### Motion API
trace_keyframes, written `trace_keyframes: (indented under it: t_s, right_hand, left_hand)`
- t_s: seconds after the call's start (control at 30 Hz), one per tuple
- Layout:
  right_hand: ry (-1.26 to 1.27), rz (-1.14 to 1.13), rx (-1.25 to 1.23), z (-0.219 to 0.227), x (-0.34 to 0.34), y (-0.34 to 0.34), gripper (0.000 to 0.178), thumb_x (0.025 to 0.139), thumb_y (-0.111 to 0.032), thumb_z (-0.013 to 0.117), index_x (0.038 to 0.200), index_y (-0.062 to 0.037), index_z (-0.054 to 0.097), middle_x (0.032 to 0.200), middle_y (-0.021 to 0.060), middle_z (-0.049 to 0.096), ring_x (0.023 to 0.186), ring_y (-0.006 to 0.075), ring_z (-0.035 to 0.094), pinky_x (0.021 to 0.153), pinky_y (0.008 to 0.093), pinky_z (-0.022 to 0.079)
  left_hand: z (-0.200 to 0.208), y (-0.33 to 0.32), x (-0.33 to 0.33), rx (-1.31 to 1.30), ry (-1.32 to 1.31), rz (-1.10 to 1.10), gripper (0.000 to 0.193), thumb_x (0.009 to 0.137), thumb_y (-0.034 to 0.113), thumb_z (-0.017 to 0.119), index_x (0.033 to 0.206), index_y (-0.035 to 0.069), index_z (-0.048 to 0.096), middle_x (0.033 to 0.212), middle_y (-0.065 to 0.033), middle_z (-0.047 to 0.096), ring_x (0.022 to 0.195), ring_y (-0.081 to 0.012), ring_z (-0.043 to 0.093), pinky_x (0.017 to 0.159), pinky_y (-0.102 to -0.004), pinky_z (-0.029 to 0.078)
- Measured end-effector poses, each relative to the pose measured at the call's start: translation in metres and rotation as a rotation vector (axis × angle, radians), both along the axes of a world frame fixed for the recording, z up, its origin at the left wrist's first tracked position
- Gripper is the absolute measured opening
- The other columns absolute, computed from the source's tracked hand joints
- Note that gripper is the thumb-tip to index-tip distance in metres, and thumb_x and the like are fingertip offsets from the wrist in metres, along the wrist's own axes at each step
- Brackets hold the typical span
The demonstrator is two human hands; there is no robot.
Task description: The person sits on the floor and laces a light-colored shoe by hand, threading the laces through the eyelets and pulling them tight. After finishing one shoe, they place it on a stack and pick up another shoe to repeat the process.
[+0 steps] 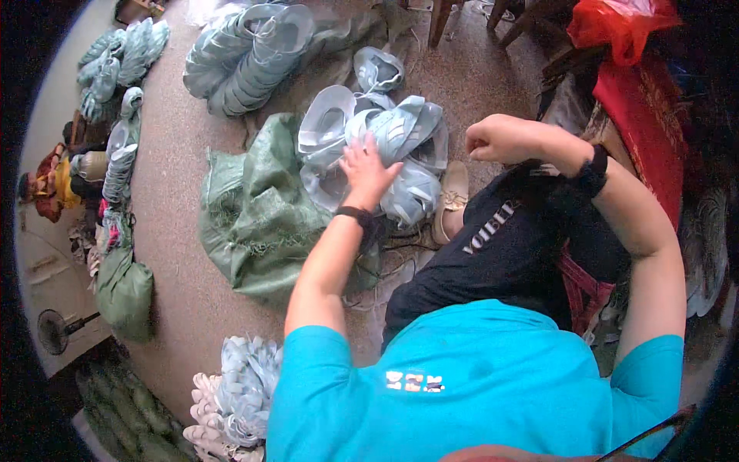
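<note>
A loose heap of pale blue shoe uppers (412,127) lies on the floor in front of me. My left hand (368,175) is open over its near side, fingers spread and the tips at the uppers. Whether it presses on them I cannot tell. My right hand (500,138) is closed, raised to the right of the heap above my leg. Its palm is hidden, so anything inside the curled fingers does not show. Left of the heap slumps a crumpled green woven sack (265,208), partly under my left forearm.
Curved stacks of blue uppers (250,58) lie beyond the sack. More bundles (123,65) are at the far left, near a tied green sack (123,292) and a fan (54,331). A red plastic bag (620,27) sits at the upper right, near wooden legs (440,23).
</note>
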State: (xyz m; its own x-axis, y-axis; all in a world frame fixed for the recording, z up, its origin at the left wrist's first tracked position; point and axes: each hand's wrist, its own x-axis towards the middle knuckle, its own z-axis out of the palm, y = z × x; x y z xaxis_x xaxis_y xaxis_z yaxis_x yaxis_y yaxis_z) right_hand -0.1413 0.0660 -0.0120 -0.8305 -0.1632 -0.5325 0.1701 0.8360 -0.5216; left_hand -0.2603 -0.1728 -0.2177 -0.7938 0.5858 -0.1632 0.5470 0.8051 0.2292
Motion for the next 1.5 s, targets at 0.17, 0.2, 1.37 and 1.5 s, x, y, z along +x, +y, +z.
trace_keyframes:
  t_s: [0.17, 0.2, 1.37, 1.5]
  right_hand:
    - [0.0, 0.023, -0.026, -0.016, -0.02, 0.007, 0.024, 0.086, -0.018, 0.063, 0.101, 0.0, 0.065, 0.087, 0.0168, 0.068, 0.083, 0.028, 0.066, 0.075, 0.038, 0.051]
    - [-0.02, 0.003, -0.042, -0.019, -0.022, 0.012, 0.024, 0.086, -0.019, 0.063, 0.101, -0.0001, 0.065, 0.087, 0.0166, 0.068, 0.083, 0.0278, 0.066, 0.076, 0.0377, 0.051]
    - [-0.043, 0.038, -0.356, -0.2, 0.003, 0.063, 0.037, 0.079, -0.01, 0.065, 0.116, -0.0061, 0.06, 0.099, 0.0196, 0.067, 0.091, 0.0372, 0.064, 0.078, 0.0439, 0.049]
    - [-0.059, 0.039, -0.347, -0.189, 0.002, 0.06, 0.036, 0.079, -0.011, 0.066, 0.114, -0.0058, 0.061, 0.098, 0.0193, 0.067, 0.09, 0.0361, 0.065, 0.078, 0.0437, 0.049]
  left_hand:
    - [0.005, 0.044, -0.011, -0.153, 0.036, 0.001, 0.109, 0.067, 0.062, 0.071, 0.15, 0.01, 0.022, 0.148, -0.03, 0.024, 0.134, -0.0503, 0.029, 0.107, -0.0573, 0.03]
    - [0.005, 0.048, -0.022, -0.132, 0.024, 0.004, 0.107, 0.068, 0.062, 0.071, 0.149, 0.01, 0.024, 0.147, -0.0302, 0.026, 0.132, -0.05, 0.032, 0.105, -0.0552, 0.033]
    - [-0.004, 0.048, -0.088, 0.351, 0.269, -0.645, 0.019, 0.074, 0.012, 0.057, 0.093, 0.012, 0.054, 0.09, -0.0093, 0.05, 0.089, -0.029, 0.052, 0.079, -0.0446, 0.043]
    - [-0.004, 0.064, -0.074, 0.359, 0.287, -0.752, 0.014, 0.072, 0.013, 0.058, 0.086, 0.013, 0.058, 0.089, -0.0059, 0.05, 0.091, -0.0278, 0.051, 0.083, -0.0487, 0.041]
